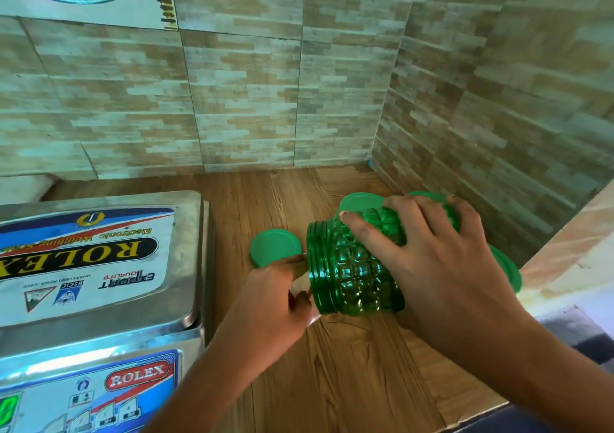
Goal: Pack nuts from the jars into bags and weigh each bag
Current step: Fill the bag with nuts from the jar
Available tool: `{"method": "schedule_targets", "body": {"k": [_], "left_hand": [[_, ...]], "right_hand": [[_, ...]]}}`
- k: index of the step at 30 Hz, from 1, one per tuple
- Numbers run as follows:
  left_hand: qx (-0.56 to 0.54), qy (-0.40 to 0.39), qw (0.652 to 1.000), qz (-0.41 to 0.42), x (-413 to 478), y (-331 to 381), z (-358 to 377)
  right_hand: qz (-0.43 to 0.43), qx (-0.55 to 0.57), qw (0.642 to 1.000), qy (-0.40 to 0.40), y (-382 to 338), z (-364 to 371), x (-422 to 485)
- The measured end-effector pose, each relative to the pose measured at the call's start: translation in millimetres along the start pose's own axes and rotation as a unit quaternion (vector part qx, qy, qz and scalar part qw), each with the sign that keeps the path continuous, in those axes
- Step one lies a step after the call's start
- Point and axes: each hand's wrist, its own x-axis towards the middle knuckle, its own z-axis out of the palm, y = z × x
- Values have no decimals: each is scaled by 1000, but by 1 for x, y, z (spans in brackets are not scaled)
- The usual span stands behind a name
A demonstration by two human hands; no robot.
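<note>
A green translucent plastic jar (354,276) with a knobbly surface lies tipped on its side above the wooden counter, its threaded mouth pointing left. My right hand (435,263) grips the jar's body from above. My left hand (269,296) holds a small clear plastic bag (303,288) against the jar's mouth; the bag is mostly hidden by my fingers and any nuts in it cannot be seen. A steel electronic weighing scale (99,266) stands at the left with nothing on its platform.
A loose green lid (275,247) lies on the wooden counter (349,366) beside the scale. More green lids (360,202) show behind the jar and under my right wrist (508,266). Tiled walls close the back and right.
</note>
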Motion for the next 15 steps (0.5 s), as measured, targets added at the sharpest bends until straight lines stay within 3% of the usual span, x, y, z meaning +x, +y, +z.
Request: {"method": "schedule_targets", "body": {"k": [15], "left_hand": [[-61, -36, 997, -30, 0, -2, 6]], "right_hand": [[-32, -5, 999, 38, 3, -4, 5]]}}
